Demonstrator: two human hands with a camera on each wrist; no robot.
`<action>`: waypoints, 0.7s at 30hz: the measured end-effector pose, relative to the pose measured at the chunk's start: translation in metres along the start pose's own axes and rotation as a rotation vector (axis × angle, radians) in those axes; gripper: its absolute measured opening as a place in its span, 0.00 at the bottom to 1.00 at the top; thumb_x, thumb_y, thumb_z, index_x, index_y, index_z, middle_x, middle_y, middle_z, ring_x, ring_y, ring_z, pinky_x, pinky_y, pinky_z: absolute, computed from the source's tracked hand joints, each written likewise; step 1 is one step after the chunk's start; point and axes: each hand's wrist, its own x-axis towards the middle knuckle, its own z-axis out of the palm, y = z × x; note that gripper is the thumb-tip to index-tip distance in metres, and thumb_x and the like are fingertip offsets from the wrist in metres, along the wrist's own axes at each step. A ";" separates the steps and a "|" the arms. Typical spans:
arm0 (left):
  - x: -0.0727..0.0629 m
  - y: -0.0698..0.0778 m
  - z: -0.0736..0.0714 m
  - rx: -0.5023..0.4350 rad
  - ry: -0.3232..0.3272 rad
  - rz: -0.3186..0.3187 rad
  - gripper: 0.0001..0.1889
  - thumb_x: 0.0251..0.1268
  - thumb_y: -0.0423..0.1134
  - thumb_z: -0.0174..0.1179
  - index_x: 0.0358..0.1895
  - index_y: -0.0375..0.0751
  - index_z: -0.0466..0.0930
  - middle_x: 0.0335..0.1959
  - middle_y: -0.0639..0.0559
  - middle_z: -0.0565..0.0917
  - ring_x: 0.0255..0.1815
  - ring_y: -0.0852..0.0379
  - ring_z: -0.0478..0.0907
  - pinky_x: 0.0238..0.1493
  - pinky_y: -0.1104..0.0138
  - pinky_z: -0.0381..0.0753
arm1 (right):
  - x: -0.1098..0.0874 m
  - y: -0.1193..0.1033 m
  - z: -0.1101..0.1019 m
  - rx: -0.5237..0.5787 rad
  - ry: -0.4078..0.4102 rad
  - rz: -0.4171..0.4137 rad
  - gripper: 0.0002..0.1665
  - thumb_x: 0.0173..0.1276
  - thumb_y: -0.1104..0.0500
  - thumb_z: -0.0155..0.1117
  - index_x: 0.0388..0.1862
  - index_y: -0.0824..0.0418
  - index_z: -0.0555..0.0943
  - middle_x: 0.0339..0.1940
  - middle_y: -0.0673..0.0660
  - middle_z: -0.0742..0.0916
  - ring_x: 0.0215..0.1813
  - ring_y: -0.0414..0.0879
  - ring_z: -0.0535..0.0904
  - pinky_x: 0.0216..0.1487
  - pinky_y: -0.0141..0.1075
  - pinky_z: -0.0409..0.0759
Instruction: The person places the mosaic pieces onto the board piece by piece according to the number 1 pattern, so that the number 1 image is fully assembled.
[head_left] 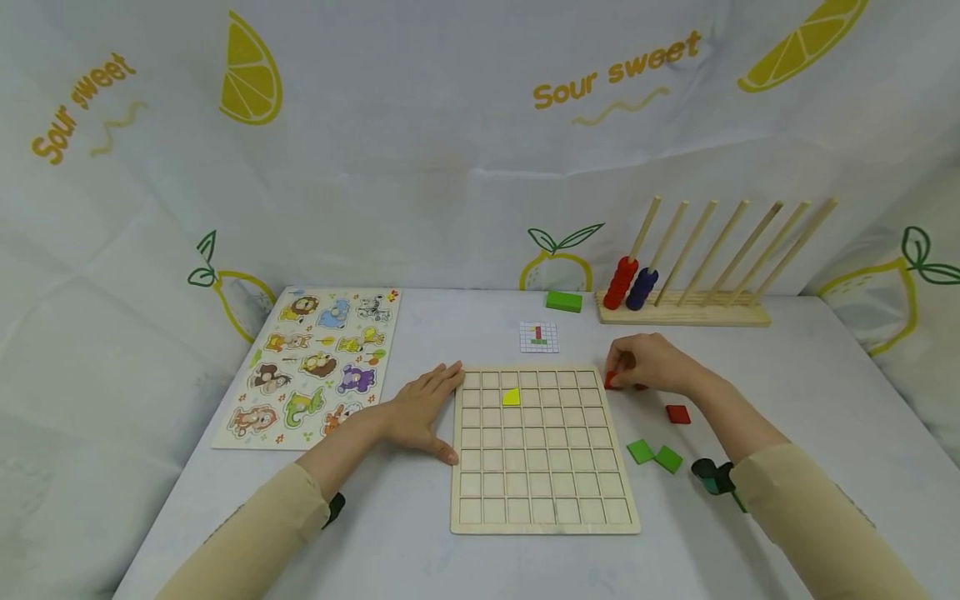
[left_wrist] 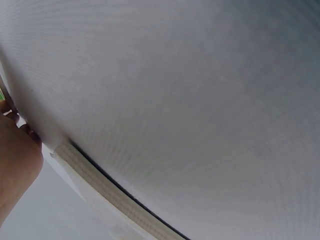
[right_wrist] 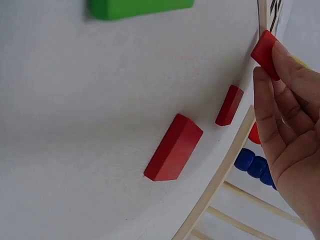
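A red square tile (right_wrist: 266, 54) is pinched between the thumb and fingers of my right hand (head_left: 649, 364), just off the upper right edge of the wooden grid board (head_left: 546, 528). My left hand (head_left: 420, 414) lies with its fingers spread, thumb and fingertips at the board's left edge. In the left wrist view only part of that hand (left_wrist: 17, 155) shows. One yellow piece (head_left: 512, 397) with a rounded corner sits in an upper cell of the grid. Two more red tiles lie on the table, one nearer (right_wrist: 175, 150) and one below the right hand (right_wrist: 230, 106).
Green tiles (head_left: 668, 459) lie right of the board, one partly behind the right sleeve. Behind the board are a small pattern card (head_left: 550, 342) and a green block (head_left: 564, 302). A peg rack (head_left: 682, 315) with red and blue beads stands back right; an animal puzzle (head_left: 307, 367) lies left.
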 end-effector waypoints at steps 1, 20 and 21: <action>0.000 0.000 0.000 -0.001 0.002 0.003 0.66 0.45 0.67 0.71 0.81 0.43 0.39 0.84 0.48 0.36 0.85 0.42 0.33 0.81 0.41 0.45 | 0.000 0.000 -0.001 0.006 0.014 -0.006 0.04 0.62 0.63 0.70 0.34 0.59 0.82 0.27 0.52 0.86 0.30 0.42 0.77 0.30 0.31 0.77; 0.000 0.000 0.000 -0.001 0.000 0.001 0.66 0.46 0.66 0.71 0.81 0.44 0.38 0.84 0.48 0.36 0.85 0.43 0.33 0.81 0.42 0.45 | 0.014 -0.030 0.007 0.128 0.110 -0.162 0.06 0.62 0.67 0.69 0.37 0.61 0.82 0.35 0.56 0.87 0.36 0.44 0.82 0.38 0.30 0.80; 0.000 -0.001 0.000 0.000 0.000 0.001 0.66 0.46 0.67 0.71 0.81 0.44 0.38 0.84 0.48 0.36 0.85 0.43 0.33 0.81 0.42 0.45 | 0.016 -0.032 0.009 0.124 0.106 -0.155 0.06 0.62 0.67 0.69 0.37 0.60 0.82 0.35 0.56 0.87 0.36 0.44 0.82 0.39 0.30 0.80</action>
